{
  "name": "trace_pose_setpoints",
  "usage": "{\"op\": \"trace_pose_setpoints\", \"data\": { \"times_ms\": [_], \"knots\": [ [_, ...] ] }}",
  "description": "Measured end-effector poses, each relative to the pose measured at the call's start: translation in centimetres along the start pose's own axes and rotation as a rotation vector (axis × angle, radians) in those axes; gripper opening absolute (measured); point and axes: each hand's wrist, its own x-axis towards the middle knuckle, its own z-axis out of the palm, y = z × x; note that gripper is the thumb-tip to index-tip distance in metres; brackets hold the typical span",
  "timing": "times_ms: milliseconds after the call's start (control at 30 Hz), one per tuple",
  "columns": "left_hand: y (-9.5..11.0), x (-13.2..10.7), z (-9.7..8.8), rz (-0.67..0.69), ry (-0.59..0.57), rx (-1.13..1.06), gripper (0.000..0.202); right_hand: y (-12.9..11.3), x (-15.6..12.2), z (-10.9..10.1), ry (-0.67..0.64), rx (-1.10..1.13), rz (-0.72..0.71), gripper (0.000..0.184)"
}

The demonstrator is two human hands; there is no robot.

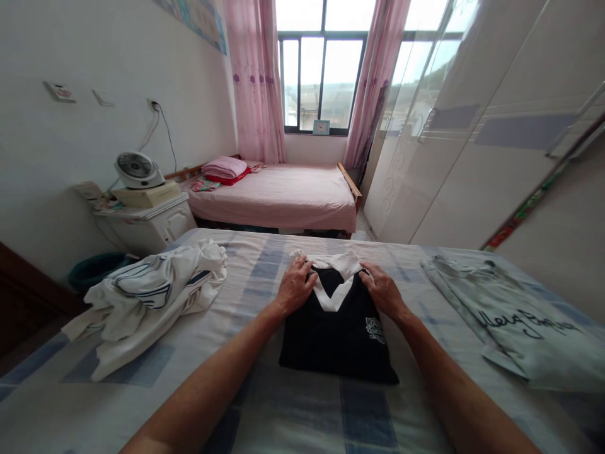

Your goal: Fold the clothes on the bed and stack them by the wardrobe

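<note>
Our left hand [295,284] and right hand [384,291] lie palm-down on the collar end of the black shirt [338,340], each grip loose, clasping nothing. It sits on the bed [302,416], already a neat rectangle; the white heap [151,296] is unfolded, the grey shirt [515,321] spread flat.

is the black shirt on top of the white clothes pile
No, the black shirt lies folded on the bedsheet, apart from the white pile.

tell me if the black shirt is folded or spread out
Folded. The black shirt lies as a compact rectangle, no sleeves showing, its white collar on top between the left hand and right hand.
</note>
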Motion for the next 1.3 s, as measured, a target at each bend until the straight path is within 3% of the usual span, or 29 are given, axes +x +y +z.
{"op": "trace_pose_setpoints", "data": {
  "times_ms": [67, 167, 300, 433, 667, 967, 1167, 1300],
  "knots": [
    [1.7, -1.6, -1.6, 0.076, -0.005, 0.013, 0.039, -0.6, 0.0, -1.3, 0.06, 0.015, -0.044, 0.037],
    [4.9, -5.3, -3.1, 0.336, -0.11, -0.008, 0.036, -2.0, 0.5, -2.1, 0.042, -0.051, -0.159, 0.033],
    [7.5, -10.4, -2.4, 0.58, -0.236, -0.003, 0.047, -3.4, 2.0, -1.5, -0.118, -0.249, -0.358, 0.045],
    [7.4, -12.8, -0.7, 0.615, -0.23, 0.037, 0.054, -4.0, 3.2, -0.9, -0.257, -0.426, -0.528, 0.045],
    [6.5, -13.1, -0.2, 0.671, -0.215, 0.086, 0.052, -5.1, 3.3, -0.8, -0.31, -0.582, -0.626, 0.035],
    [6.5, -13.0, -0.3, 0.69, -0.19, 0.093, 0.043, -5.3, 3.5, -1.2, -0.241, -0.666, -0.423, 0.028],
    [6.4, -13.1, 0.1, 0.688, -0.169, 0.085, 0.043, -5.2, 4.0, -1.5, 0.079, -0.488, -0.124, 0.03],
    [6.4, -13.1, 0.2, 0.69, -0.159, 0.078, 0.043, -5.1, 3.2, 0.0, -0.091, -0.38, -0.154, 0.029]
  ]
}}
